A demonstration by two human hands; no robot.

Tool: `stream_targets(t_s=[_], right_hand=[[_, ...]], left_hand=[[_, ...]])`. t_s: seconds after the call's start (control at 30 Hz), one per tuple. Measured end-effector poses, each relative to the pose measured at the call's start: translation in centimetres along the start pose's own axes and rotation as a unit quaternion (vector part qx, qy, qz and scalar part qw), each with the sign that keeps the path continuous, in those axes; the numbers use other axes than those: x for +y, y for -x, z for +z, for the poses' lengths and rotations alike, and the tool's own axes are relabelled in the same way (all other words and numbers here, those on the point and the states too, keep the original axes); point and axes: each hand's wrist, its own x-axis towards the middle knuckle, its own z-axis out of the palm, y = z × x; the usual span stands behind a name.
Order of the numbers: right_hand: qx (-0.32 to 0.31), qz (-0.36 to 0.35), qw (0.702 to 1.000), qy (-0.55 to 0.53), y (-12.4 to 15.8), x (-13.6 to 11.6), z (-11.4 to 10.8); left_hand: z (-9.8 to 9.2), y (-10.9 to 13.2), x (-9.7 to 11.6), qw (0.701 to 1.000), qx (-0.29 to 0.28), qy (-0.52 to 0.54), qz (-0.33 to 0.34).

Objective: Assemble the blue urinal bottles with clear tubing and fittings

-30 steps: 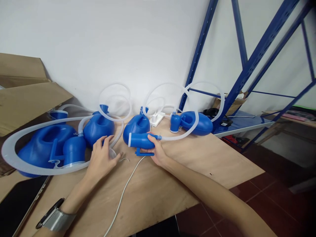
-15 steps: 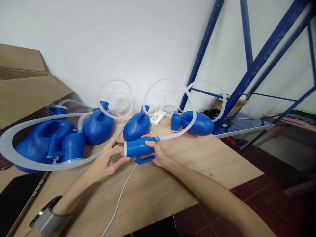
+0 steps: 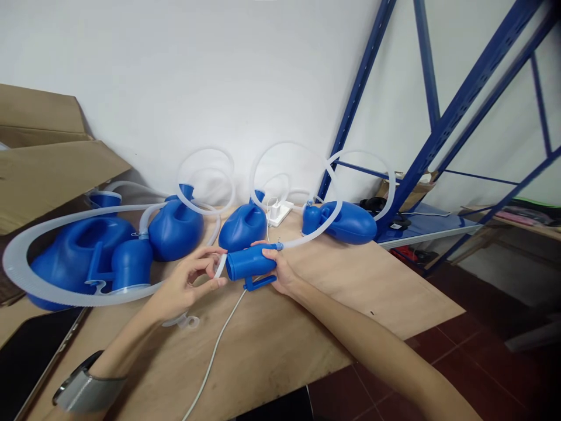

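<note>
My right hand (image 3: 279, 270) is wrapped around a blue plastic urinal funnel (image 3: 248, 263), which lies sideways with its open mouth to the left and its handle below. A translucent hose (image 3: 307, 237) runs from its narrow end. In my left hand (image 3: 193, 278), between fingers and thumb, is a whitish translucent cap (image 3: 220, 266), just left of the mouth and slightly apart from it. Below that hand hangs a clear strap with a ring (image 3: 190, 321). Behind the funnel stands a blue urinal bottle (image 3: 244, 227).
More blue bottles (image 3: 175, 231) with looped hoses stand along the wall, one (image 3: 350, 222) at right. A cardboard box (image 3: 56, 169) is at left, a dark flat device (image 3: 35, 351) below. A white power strip (image 3: 280, 213), cable (image 3: 214, 351) and blue rack (image 3: 421, 158) are near the wooden table (image 3: 372, 286).
My left hand has pulled the cap leftward off the funnel's mouth, so the opening now shows. The clear strap has come into sight. My right hand keeps its hold.
</note>
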Motion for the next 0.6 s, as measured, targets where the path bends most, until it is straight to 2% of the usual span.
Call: stream_targets(t_s=[0.13, 0.2, 0.3, 0.37, 0.43, 0.5, 0.6], right_hand=[[0.058, -0.008, 0.998, -0.005, -0.1, -0.5, -0.1], [0.062, -0.024, 0.998, 0.012, 0.1, -0.4, 0.0], [0.034, -0.047, 0.997, 0.049, 0.4, 0.0, 0.3], [0.007, -0.08, 0.993, 0.082, 0.5, 0.4, 0.5], [-0.027, -0.112, 0.988, 0.103, 0.7, 0.7, 0.6], [-0.061, -0.127, 0.984, 0.105, 1.0, 0.9, 0.9], [-0.099, -0.112, 0.985, 0.083, 1.3, 1.4, 1.5]], left_hand=[[0.1, -0.3, -0.9, 0.994, 0.087, -0.008, -0.058], [0.0, -0.4, -1.7, 0.987, 0.104, -0.065, -0.1], [-0.1, -0.2, -3.1, 0.966, 0.077, -0.209, -0.134], [0.1, -0.1, -3.7, 0.955, 0.079, -0.257, -0.121], [0.5, 0.1, -3.6, 0.96, 0.087, -0.253, -0.085], [0.8, 0.1, -2.8, 0.97, 0.07, -0.226, -0.054], [1.3, 0.2, -1.1, 0.986, 0.026, -0.156, -0.061]])
